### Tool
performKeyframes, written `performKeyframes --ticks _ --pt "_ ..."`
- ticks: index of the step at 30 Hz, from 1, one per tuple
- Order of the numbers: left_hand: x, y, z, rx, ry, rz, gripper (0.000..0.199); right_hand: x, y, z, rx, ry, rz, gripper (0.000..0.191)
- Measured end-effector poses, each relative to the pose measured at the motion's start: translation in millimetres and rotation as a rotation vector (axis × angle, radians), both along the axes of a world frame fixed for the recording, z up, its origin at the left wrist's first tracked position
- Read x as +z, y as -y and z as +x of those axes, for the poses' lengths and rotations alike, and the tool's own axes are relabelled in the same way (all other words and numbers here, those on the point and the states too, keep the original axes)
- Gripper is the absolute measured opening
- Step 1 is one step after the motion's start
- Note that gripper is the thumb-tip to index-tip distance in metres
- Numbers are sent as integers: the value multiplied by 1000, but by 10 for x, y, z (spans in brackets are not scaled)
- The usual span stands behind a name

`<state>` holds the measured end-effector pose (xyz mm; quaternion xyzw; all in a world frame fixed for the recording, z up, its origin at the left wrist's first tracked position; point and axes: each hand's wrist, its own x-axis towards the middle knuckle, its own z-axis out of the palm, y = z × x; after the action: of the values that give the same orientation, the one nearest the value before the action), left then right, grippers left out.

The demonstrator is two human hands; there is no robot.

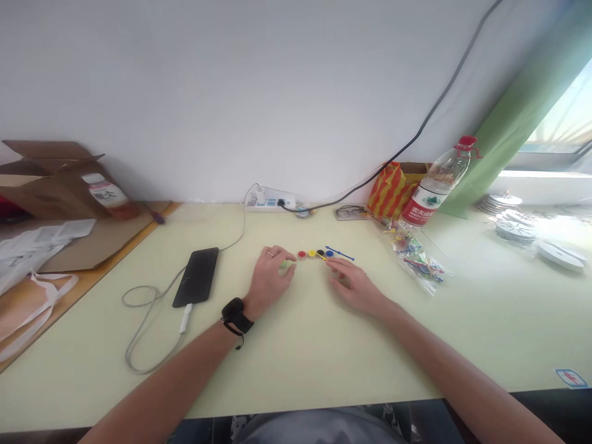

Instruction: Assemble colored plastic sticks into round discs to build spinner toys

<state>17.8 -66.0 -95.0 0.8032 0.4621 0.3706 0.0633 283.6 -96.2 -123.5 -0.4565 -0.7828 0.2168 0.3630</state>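
Note:
My left hand [272, 271] arches over the table, its thumb and forefinger apart around a small green piece [283, 264]; the fingers partly hide this piece, and no grip on it shows. Between the fingertips of my right hand [352, 285] is the end of a thin yellow arrow-like stick [320, 256]. Between my hands is a row of small round pieces: a red disc [301, 254], a yellow disc [311, 253], a black disc [320, 253] and a blue disc [329, 253]. Just beyond my right fingers lies a blue arrow [340, 253].
A phone [196, 277] with a charging cable lies left. At the back are a power strip [271, 200] and glasses [350, 213]. To the right stand a large water bottle [432, 188], a plastic bag of small parts [419, 259] and stacked white discs [515, 229]. A cardboard box [55, 185] sits far left.

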Motion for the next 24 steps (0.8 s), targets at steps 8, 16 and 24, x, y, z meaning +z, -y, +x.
performKeyframes --ticks 8,16,24 --pt "-61 157 129 -313 17 -314 12 37 16 13 -3 -13 4 40" --pt "-131 90 109 -239 27 -324 40 108 29 24 13 2 -6 28" --pt "-67 147 135 -345 5 -328 32 249 114 92 34 -33 -45 20"
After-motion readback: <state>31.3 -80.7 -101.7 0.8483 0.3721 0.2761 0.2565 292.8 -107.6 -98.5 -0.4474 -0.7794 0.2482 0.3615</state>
